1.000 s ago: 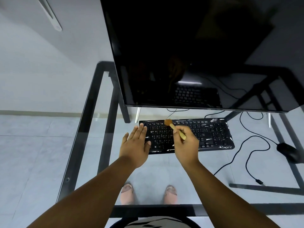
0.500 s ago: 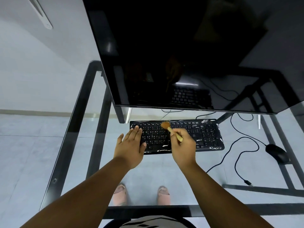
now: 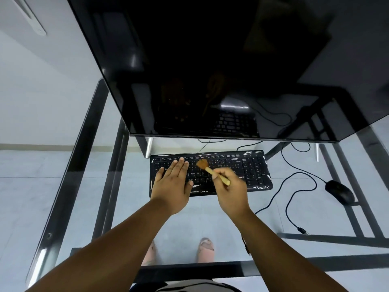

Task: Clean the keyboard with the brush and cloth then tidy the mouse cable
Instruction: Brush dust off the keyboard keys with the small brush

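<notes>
While left hand [image 3: 172, 182] lies flat on keyboard [image 3: 248, 171], right hand [image 3: 231, 190] grips brush [image 3: 210, 170], bristles on keys.

Single head-worn wide-angle view, looking forward and steeply down onto the glass desk [image 3: 88, 171] from close above; the keyboard [image 3: 248, 169] sits centre-frame, the monitor [image 3: 210, 60] behind it.

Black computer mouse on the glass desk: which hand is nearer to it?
Right. The right hand, holding the wooden brush over the black keyboard, lies left of the black computer mouse; the left hand rests flat on the keyboard's far-left keys.
</notes>
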`<state>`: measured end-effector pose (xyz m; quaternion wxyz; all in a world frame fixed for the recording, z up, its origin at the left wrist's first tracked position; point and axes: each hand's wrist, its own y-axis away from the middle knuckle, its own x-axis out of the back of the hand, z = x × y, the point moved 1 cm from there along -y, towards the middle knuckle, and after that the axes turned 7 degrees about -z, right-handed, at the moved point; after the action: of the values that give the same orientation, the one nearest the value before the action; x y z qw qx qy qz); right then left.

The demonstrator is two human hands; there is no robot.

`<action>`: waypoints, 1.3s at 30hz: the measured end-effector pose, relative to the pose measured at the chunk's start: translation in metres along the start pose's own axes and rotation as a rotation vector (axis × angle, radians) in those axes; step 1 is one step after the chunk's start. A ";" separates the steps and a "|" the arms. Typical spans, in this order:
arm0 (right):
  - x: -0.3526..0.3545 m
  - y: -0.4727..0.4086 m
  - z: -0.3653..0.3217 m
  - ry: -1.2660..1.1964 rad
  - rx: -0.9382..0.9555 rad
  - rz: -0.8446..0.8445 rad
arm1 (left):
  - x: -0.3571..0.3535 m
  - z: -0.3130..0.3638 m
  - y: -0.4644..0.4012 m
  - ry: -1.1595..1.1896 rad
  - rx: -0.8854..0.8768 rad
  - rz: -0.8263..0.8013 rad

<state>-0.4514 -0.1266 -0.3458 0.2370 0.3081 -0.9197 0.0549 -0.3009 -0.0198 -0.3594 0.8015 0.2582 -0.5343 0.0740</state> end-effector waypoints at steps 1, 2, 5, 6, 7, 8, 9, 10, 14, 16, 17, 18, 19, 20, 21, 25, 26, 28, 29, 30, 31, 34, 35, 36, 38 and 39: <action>0.004 -0.001 0.005 0.008 -0.031 0.045 | -0.001 0.004 -0.002 0.000 -0.010 -0.007; 0.007 -0.002 0.008 0.000 -0.064 0.113 | -0.002 0.007 -0.004 0.005 -0.017 -0.013; 0.018 -0.002 0.008 -0.074 -0.073 0.200 | -0.006 0.014 -0.009 -0.001 -0.026 -0.035; 0.021 -0.002 0.007 -0.086 -0.048 0.160 | -0.007 0.016 -0.010 -0.012 -0.025 -0.040; 0.022 -0.002 0.008 -0.075 -0.022 0.108 | -0.008 0.018 -0.010 -0.021 -0.020 -0.043; 0.022 -0.002 0.008 -0.048 -0.012 0.072 | -0.008 0.016 -0.009 -0.025 -0.012 -0.042; 0.027 -0.003 0.013 -0.017 -0.023 0.079 | -0.009 0.020 -0.011 -0.026 -0.006 -0.040; 0.029 -0.005 0.015 0.000 -0.048 0.121 | -0.009 0.020 -0.011 -0.025 0.000 -0.034; 0.041 -0.013 0.015 -0.054 -0.102 0.257 | -0.008 0.026 -0.012 -0.025 0.023 -0.021; 0.044 -0.018 0.015 -0.048 -0.057 0.169 | -0.008 0.029 -0.013 -0.029 0.039 -0.012; 0.045 -0.020 0.016 -0.029 -0.043 0.123 | -0.008 0.031 -0.013 -0.031 0.047 -0.004; 0.045 -0.021 0.018 -0.006 -0.042 0.103 | -0.008 0.032 -0.014 -0.037 0.055 0.006; 0.046 -0.024 0.021 0.010 -0.056 0.122 | -0.008 0.035 -0.014 -0.043 0.064 0.015; 0.048 -0.026 0.021 0.015 -0.081 0.168 | -0.008 0.037 -0.015 -0.049 0.071 0.022; 0.051 -0.028 0.022 0.011 -0.104 0.221 | -0.008 0.039 -0.015 -0.052 0.079 0.027; 0.056 -0.033 0.020 0.003 -0.080 0.162 | -0.008 0.047 -0.016 -0.054 0.088 0.048; 0.057 -0.034 0.021 0.030 -0.088 0.131 | -0.008 0.049 -0.017 -0.050 0.082 0.046; 0.061 -0.036 0.022 0.057 -0.129 0.178 | -0.010 0.052 -0.018 -0.038 0.054 0.033; 0.064 -0.036 0.023 0.043 -0.140 0.222 | -0.011 0.054 -0.019 -0.030 0.034 0.027; 0.066 -0.036 0.023 0.015 -0.135 0.242 | -0.012 0.055 -0.019 -0.021 0.011 0.021; 0.068 -0.036 0.023 -0.005 -0.124 0.231 | -0.013 0.057 -0.020 -0.015 -0.010 0.014; 0.069 -0.032 0.024 0.027 -0.094 0.146 | -0.015 0.061 -0.021 -0.018 -0.047 -0.021; 0.070 -0.032 0.026 0.030 -0.103 0.180 | -0.015 0.061 -0.022 -0.018 -0.053 -0.033; 0.073 -0.030 0.028 0.021 -0.122 0.240 | -0.016 0.063 -0.022 -0.016 -0.056 -0.044; 0.080 -0.027 0.030 -0.026 -0.141 0.324 | -0.018 0.065 -0.023 -0.022 -0.049 -0.061; 0.084 -0.025 0.030 -0.056 -0.134 0.328 | -0.018 0.067 -0.022 -0.029 -0.043 -0.066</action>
<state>-0.5073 -0.1992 -0.3342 0.2192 0.1387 -0.9655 0.0230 -0.3545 -0.0691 -0.3634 0.8009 0.2593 -0.5388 0.0322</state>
